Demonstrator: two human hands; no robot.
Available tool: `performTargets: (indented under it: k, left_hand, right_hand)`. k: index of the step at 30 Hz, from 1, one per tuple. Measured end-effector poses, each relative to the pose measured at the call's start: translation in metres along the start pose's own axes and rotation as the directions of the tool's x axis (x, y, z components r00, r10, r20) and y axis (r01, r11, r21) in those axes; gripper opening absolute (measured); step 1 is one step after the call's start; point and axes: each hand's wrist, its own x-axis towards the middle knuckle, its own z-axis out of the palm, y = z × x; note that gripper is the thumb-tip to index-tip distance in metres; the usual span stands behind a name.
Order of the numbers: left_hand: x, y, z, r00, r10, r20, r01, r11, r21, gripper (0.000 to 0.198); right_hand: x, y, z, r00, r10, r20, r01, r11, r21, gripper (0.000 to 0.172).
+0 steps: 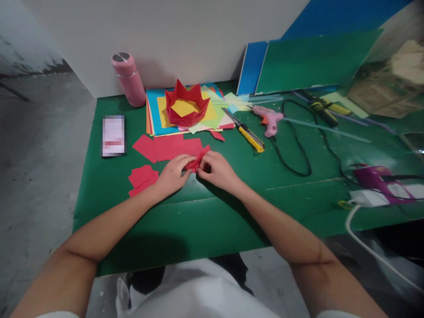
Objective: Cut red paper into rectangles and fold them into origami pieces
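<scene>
A small folded piece of red paper (194, 165) is pinched between both hands above the green table. My left hand (176, 173) is closed on its left side, thumb and fingers together. On its right side my right hand (214, 168) is closed in a pinch. Flat red paper pieces (167, 147) lie just behind the hands, and a smaller pile of red pieces (142, 177) is left of my left hand. Farther back, a red folded paper crown shape (187, 115) stands on a stack of coloured sheets (156, 128).
A pink bottle (130, 81) and a phone (113, 136) are at the left. Right of the sheets are a yellow cutter (250, 138), a pink glue gun (270, 120) with black cable, and pliers (319, 110). A purple item (377, 182) and white plug lie at the right.
</scene>
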Motion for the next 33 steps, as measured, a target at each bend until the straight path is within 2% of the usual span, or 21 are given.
performTargets:
  k: [24,33]
  left_hand:
    - [0.0016,0.0009,0.0043,0.999,-0.029,-0.021,0.029,1.000,-0.006,0.024]
    - [0.0034,0.0009,0.0043,0.996,-0.089,-0.015,0.089,0.996,-0.024,0.026]
  right_hand:
    - [0.0002,0.0024,-0.0017,1.000,0.001,0.003,-0.001,1.000,0.012,0.019]
    - [0.0008,0.0039,-0.0014,1.000,-0.013,-0.003,0.013,0.999,0.034,0.019]
